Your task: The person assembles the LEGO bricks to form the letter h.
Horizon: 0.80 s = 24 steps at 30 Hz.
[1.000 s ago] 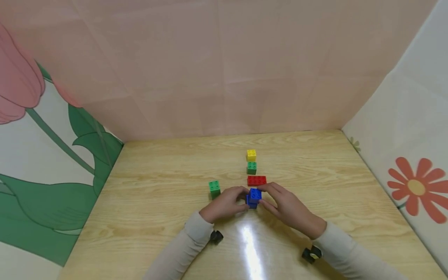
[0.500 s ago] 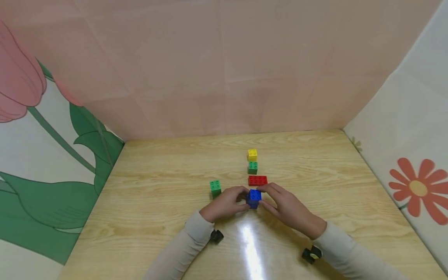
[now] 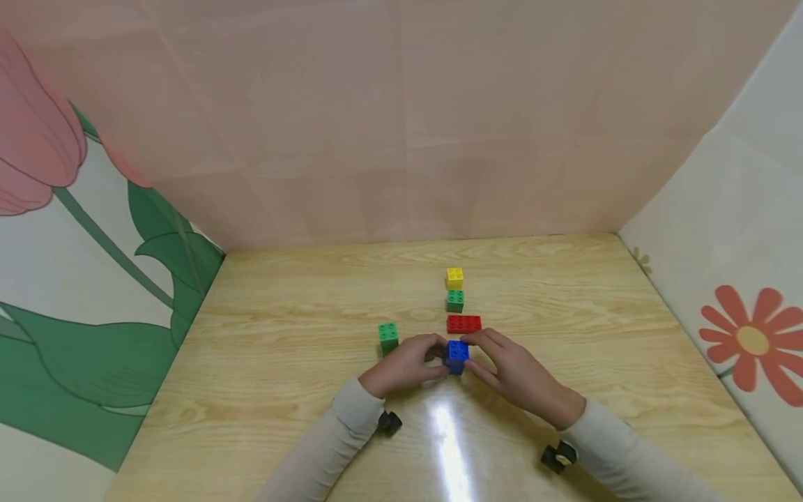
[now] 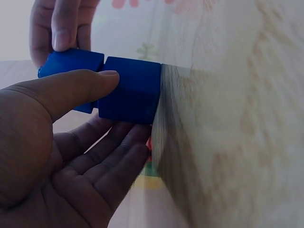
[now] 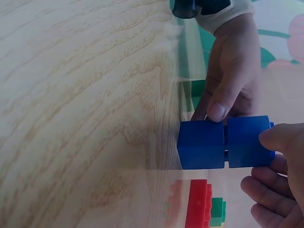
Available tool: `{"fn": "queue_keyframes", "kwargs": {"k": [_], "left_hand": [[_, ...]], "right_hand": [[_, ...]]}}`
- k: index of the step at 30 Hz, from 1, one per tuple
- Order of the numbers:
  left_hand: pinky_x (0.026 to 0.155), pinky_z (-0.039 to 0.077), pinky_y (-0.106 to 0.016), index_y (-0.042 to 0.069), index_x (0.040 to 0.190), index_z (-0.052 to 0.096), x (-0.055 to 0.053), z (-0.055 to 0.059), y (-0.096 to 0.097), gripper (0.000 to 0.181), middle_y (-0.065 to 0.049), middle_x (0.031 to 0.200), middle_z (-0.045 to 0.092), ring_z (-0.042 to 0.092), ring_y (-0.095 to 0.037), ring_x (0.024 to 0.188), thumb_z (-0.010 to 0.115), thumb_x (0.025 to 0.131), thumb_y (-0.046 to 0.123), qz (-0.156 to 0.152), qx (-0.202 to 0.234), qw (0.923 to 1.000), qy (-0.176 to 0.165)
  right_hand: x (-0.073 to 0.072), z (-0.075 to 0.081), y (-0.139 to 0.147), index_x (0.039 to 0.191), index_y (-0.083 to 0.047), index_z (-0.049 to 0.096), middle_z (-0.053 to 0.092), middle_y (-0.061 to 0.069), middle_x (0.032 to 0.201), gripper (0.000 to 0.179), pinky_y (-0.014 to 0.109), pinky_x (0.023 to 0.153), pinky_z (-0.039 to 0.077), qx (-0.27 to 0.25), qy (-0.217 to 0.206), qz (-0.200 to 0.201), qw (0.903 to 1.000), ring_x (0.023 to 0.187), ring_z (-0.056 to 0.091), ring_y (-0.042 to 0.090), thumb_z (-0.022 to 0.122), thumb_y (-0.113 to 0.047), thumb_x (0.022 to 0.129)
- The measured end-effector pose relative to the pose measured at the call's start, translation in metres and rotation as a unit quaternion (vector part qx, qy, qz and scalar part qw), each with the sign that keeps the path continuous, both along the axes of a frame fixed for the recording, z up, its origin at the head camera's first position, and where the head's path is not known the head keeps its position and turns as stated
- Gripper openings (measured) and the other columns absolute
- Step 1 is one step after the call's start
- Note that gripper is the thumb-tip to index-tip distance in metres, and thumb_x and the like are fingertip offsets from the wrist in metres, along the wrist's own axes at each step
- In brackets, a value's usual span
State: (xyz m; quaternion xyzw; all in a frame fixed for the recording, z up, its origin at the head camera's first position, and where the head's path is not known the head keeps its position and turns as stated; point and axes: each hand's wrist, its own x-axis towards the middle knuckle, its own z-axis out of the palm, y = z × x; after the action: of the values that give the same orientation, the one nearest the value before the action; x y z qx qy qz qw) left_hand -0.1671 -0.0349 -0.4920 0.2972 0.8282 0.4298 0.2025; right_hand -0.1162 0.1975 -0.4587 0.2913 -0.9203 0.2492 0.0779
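1. Two blue bricks, stacked: the lower blue brick (image 5: 201, 145) stands on the wooden table (image 3: 288, 390) at centre; the upper blue brick (image 3: 457, 349) sits on it.
2. The left hand (image 3: 406, 366) pinches the lower one from the left.
3. The right hand (image 3: 511, 369) pinches the upper one from the right.
4. A red brick (image 3: 464, 324) lies just beyond; the stack's axis is upright.

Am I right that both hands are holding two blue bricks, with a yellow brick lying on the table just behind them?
Not quite: the brick just behind the blue bricks is red, as the head view shows. The yellow brick lies farthest back in that row. The left hand and right hand do hold the blue pair.
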Motion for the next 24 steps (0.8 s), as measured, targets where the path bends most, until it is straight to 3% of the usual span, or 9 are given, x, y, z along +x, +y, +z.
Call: {"fn": "queue_keyframes", "kwargs": {"k": [24], "left_hand": [[0.096, 0.045, -0.023, 0.015, 0.124, 0.059, -0.0004, -0.0017, -0.0013, 0.036, 0.009, 0.116, 0.062, 0.057, -0.006, 0.111, 0.071, 0.091, 0.026, -0.001, -0.014, 0.9997, 0.021]], "right_hand": [[-0.0045, -0.0054, -0.004, 0.127, -0.016, 0.057, 0.057, -0.003, 0.123, 0.043, 0.034, 0.087, 0.053, -0.003, 0.005, 0.004, 1.0, 0.11, 0.06, 0.015, 0.074, -0.022, 0.088]]}}
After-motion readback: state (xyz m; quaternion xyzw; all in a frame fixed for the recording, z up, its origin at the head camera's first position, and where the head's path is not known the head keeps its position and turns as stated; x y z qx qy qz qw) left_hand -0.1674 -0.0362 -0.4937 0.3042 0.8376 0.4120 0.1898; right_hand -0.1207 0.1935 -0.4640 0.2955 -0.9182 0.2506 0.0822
